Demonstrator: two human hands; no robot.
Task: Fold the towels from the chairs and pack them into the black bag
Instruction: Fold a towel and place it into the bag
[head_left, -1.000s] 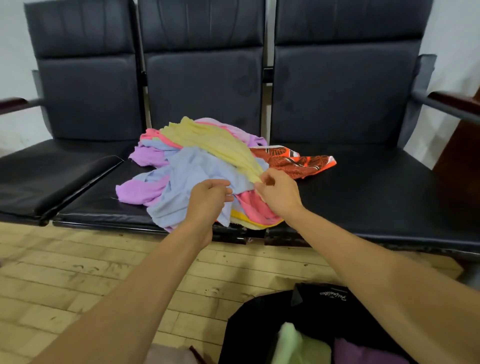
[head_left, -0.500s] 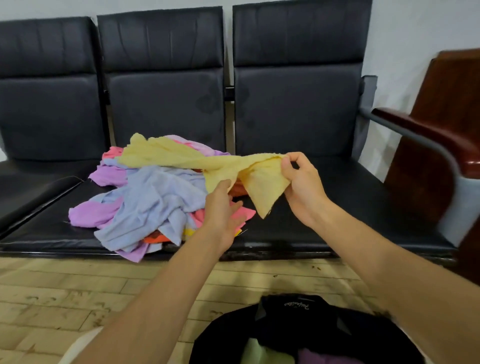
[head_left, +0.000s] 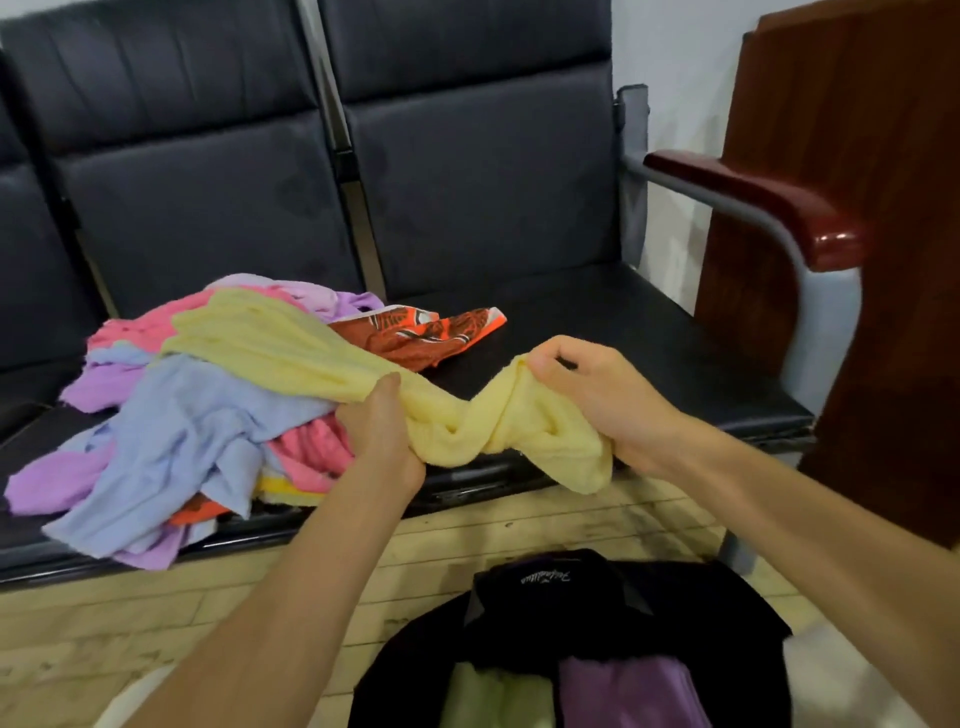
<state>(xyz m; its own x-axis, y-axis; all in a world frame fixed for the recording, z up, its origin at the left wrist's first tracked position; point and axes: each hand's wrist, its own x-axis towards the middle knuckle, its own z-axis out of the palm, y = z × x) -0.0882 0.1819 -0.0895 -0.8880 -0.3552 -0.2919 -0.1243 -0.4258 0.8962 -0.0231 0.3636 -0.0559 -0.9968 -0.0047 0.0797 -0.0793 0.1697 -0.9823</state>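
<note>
- The left hand (head_left: 382, 431) has its grip closed round a bunched part of the yellow towel (head_left: 291, 343). The thumb lies on top and the fingers curl underneath, just above the near edge of the seat.
- The right hand (head_left: 597, 400) has its grip pinched on the same towel further right, with the cloth gathered between the thumb and curled fingers. A loose flap hangs below this hand, over the seat's front edge.
- Between the two hands the yellow towel sags in a twisted roll. Left of the left hand it spreads out toward the far left and lies over the top of a pile of towels.
- The pile sits on the black chairs (head_left: 649, 332), on the seat just left of the rightmost one.
- In the pile, a light blue towel (head_left: 182, 431) lies at the near side and a lilac towel (head_left: 57, 480) at the left. A pink towel (head_left: 311, 454) is just beside the left hand, and an orange patterned cloth (head_left: 421, 332) is at the far right.
- The black bag (head_left: 623, 608) stands open on the wooden floor (head_left: 104, 623), nearest the camera and between the forearms.
- Inside the bag, a pale green towel (head_left: 493, 696) lies beside a dark purple towel (head_left: 623, 691).
- A glossy red-brown armrest (head_left: 753, 202) ends the row of chairs on the right, with a dark wooden panel (head_left: 857, 208) beyond it.
</note>
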